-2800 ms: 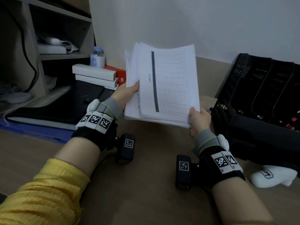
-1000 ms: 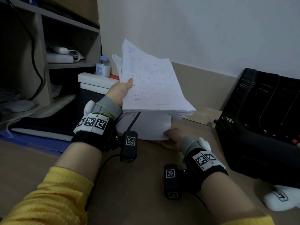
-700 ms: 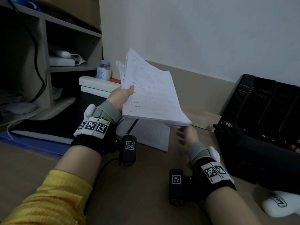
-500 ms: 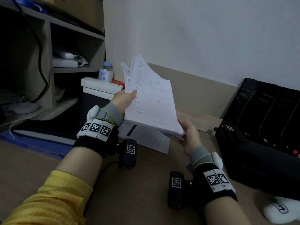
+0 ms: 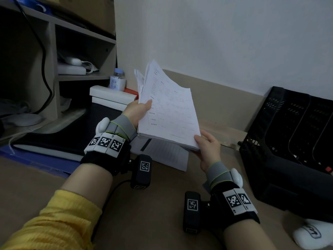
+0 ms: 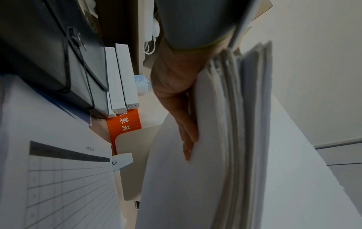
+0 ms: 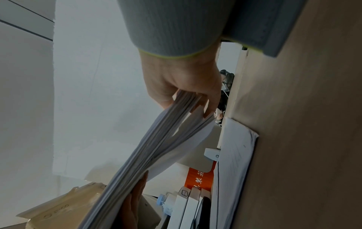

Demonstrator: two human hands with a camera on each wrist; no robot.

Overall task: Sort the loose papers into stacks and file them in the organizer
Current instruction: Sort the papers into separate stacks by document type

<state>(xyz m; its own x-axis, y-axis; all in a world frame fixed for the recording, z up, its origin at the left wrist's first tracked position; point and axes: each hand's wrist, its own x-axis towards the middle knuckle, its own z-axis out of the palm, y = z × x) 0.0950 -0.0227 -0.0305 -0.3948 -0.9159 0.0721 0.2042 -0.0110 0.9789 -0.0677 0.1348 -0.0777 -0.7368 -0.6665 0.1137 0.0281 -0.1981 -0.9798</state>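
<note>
Above the desk [image 5: 156, 204], at centre view, a thick stack of papers [image 5: 169, 112] is held tilted, far edge raised toward 12 o'clock. Left hand [image 5: 137, 110] grips the stack's 9 o'clock edge: thumb lies across the printed top sheet, fingers [image 6: 188, 131] run flat along the underside, seen in the left wrist view. Right hand [image 5: 209, 148] holds the near corner at 5 o'clock: thumb on top of the sheets, fingers [image 7: 207, 106] curled beneath, the paper edges fanned between them in the right wrist view. Stack touches neither desk nor anything else.

Under the stack, flat on the desk, lies a ruled sheet [image 5: 165, 154] with a dark bar along one side; it may sit on a few more sheets, cannot tell how many. It is apart from both hands.

At 3 o'clock, a black mesh organizer [image 5: 288, 141] stands against the wall, its slots facing up and leftward; contents of slots too dark to read. At 10 o'clock, two white boxes [image 5: 111, 98] are stacked, a small capped bottle [image 5: 118, 81] behind them, an orange box [image 6: 125, 124] behind those. Shelf unit [image 5: 54, 69] further left, with a cable hanging down. White object [image 5: 310, 233] at 4 o'clock, near the organizer's base.
</note>
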